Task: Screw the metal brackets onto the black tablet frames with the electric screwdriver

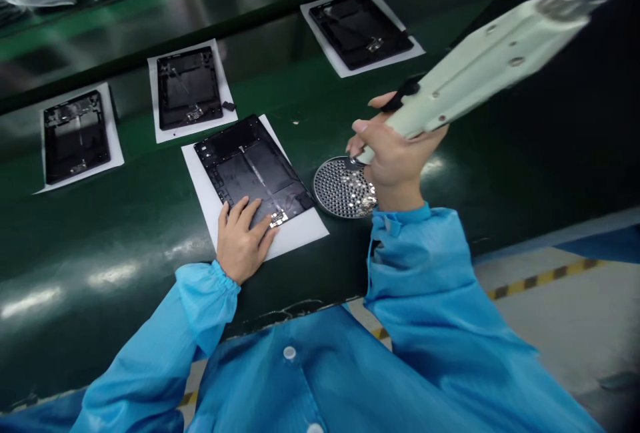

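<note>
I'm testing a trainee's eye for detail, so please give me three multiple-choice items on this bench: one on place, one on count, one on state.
1. Where does the round perforated tray lie?
A. On a white sheet
B. On the green work surface
C. Under the left hand

2. How many black panels lie on white sheets?
A. Two
B. Three
C. Four

3. What is the left hand doing?
A. Gripping the tray
B. Lying flat on a panel
C. Hanging in the air

1: B, it sits beside the sheet, apart from it.
2: C, four show, each on its own sheet.
3: B, it is spread on the nearest panel, while the right hand holds a pale green electric screwdriver.
</note>
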A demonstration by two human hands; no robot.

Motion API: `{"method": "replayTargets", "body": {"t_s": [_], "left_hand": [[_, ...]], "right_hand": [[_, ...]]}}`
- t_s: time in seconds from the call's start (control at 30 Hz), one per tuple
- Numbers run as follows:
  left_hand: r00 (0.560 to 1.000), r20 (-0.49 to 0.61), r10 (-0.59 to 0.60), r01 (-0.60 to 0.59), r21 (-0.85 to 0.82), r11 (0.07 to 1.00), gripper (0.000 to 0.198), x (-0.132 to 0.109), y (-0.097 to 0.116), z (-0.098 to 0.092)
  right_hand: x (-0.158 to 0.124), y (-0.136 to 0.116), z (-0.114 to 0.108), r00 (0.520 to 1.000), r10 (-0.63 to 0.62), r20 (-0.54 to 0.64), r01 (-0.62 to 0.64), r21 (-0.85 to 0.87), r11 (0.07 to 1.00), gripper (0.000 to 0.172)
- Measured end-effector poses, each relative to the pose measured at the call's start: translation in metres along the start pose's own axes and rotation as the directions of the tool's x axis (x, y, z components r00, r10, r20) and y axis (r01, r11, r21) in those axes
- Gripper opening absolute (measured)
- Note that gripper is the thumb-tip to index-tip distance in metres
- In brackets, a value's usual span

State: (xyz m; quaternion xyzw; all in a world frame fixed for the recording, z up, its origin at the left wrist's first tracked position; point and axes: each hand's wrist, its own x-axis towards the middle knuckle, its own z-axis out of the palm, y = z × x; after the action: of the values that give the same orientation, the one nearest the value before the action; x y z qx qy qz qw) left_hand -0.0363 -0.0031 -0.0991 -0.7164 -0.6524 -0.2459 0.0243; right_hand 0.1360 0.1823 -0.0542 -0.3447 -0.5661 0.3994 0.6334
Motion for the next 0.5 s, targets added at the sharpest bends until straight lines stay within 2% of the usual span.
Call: {"method": "replayTargets", "body": {"t_s": [0.1, 0.2, 0.33, 0.5], "left_hand": [[0.999, 0.030, -0.018, 0.017, 0.010, 1.000, 0.026, 0.002, 0.000, 0.001], [0.997, 0.077, -0.002, 0.000, 0.021, 1.000, 0.028, 0.003, -0.001, -0.001], [0.990, 0.137, 0.027, -0.030, 0.022, 0.999, 0.034, 0.002, -0.004, -0.005], [0.986, 0.164, 0.018, -0.018, 0.001, 1.000, 0.034, 0.003, -0.002, -0.007]], "right_hand": [[-0.016, -0.015, 0.016, 0.998, 0.022, 0.055, -0.028, 0.104, 0.994, 0.029], [-0.040, -0.026, 0.035, 0.975, 0.098, 0.199, -0.131, 0.165, 0.978, 0.025], [-0.067, -0.032, 0.054, 0.917, 0.140, 0.375, -0.203, 0.135, 0.970, 0.024], [-0.082, -0.034, 0.062, 0.856, 0.209, 0.472, -0.264, 0.053, 0.963, 0.027]]}}
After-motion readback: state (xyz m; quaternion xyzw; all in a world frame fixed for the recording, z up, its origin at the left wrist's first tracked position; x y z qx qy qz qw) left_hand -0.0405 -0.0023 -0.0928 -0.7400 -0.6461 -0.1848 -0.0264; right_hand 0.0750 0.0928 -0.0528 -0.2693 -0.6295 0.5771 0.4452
